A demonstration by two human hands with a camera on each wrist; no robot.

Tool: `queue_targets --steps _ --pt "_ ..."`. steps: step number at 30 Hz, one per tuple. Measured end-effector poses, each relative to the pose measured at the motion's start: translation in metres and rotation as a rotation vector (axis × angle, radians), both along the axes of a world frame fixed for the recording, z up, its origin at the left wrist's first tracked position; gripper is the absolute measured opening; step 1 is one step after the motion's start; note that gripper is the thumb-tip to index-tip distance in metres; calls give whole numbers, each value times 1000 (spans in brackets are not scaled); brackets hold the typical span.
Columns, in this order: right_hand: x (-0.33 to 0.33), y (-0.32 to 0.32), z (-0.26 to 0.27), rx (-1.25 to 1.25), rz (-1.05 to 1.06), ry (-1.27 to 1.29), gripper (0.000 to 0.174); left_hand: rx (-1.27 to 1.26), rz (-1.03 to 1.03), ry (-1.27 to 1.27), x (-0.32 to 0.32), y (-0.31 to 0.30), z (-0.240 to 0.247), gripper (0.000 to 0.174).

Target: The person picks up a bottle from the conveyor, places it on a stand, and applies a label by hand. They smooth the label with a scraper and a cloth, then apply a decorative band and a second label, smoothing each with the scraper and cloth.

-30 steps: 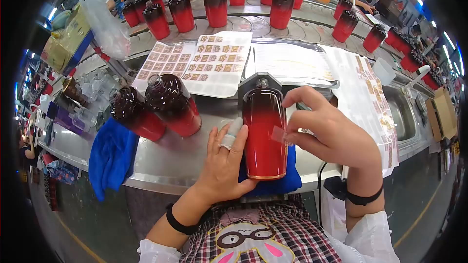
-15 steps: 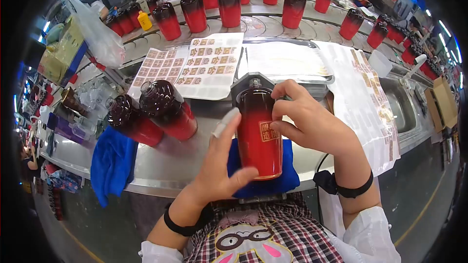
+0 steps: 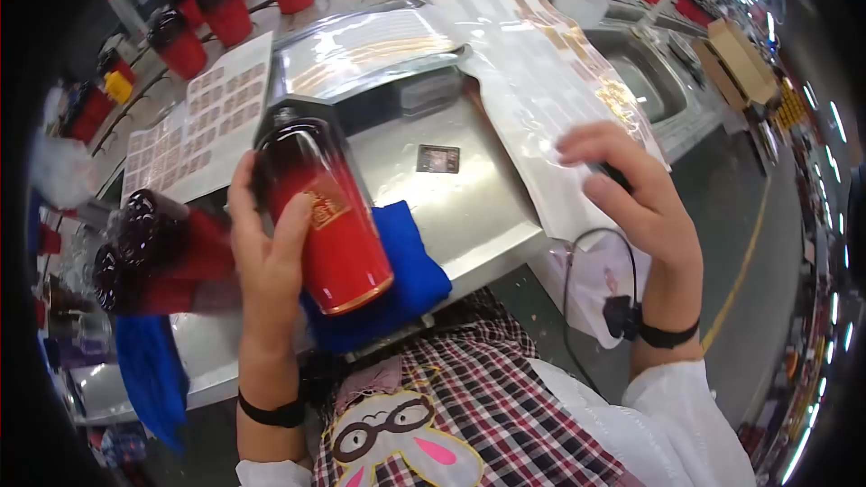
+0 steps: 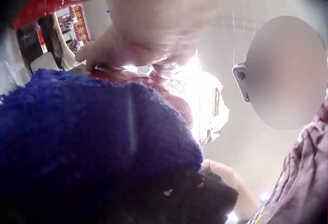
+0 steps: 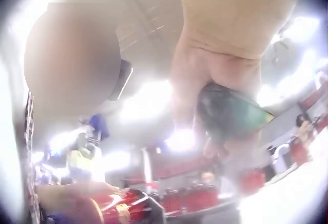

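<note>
A red bottle (image 3: 347, 257), darkening to black at the neck, lies tilted on a folded blue cloth (image 3: 419, 261), its neck end at a dark angular holder. It bears a gold label (image 3: 327, 207) with characters. My left hand (image 3: 266, 261) holds the bottle from its left side, thumb over the front beside the label. Off to the right, my right hand (image 3: 640, 194) hovers near a white sheet (image 3: 505, 81), with fingers bent. A dark green flat piece (image 5: 230, 113) sits between its fingers in the right wrist view. Blue cloth (image 4: 97, 131) fills much of the left wrist view.
Two more bottles (image 3: 203, 243) lean at the left, above another blue cloth (image 3: 149, 379). Label sheets (image 3: 230, 95) and a metal tray (image 3: 361, 54) lie behind. A small dark square (image 3: 438, 159) is on the counter; a sink (image 3: 631, 81) stands back right.
The head view has swung right. My right hand has left the bottle and moved right, towards the white sheet. My left hand, off the bottle half a second ago, now holds it.
</note>
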State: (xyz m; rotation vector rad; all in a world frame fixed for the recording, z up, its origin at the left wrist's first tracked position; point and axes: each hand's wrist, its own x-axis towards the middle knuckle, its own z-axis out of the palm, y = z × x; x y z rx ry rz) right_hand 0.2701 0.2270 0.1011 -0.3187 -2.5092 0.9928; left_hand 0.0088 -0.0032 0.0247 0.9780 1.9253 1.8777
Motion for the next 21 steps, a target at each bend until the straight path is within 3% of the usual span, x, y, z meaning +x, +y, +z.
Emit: queue_targets --steps 3,5,9,11,14,16,19,21 --pt "84 -10 -19 38 -294 -302 18 9 -11 -6 2 3 -1 63" --pt "110 -24 -45 308 -483 -420 20 11 -10 -2 2 2 -1 63" --pt "59 -48 -60 -124 -380 -206 24 3 -26 -54 2 2 -1 64" --pt "13 -50 -62 -127 -227 -67 33 18 -23 45 -2 0 -7 61" --pt "-60 -48 -60 -146 4 117 43 153 -110 -149 7 -2 -3 61" --pt "-102 -49 -60 -188 127 164 52 109 -117 -150 1 -6 -7 61" --pt "-141 -55 -69 -319 147 101 57 33 -91 -17 -4 -10 -10 62" --pt "-151 -59 -76 -370 160 69 62 79 -102 -69 -7 -10 -16 67"
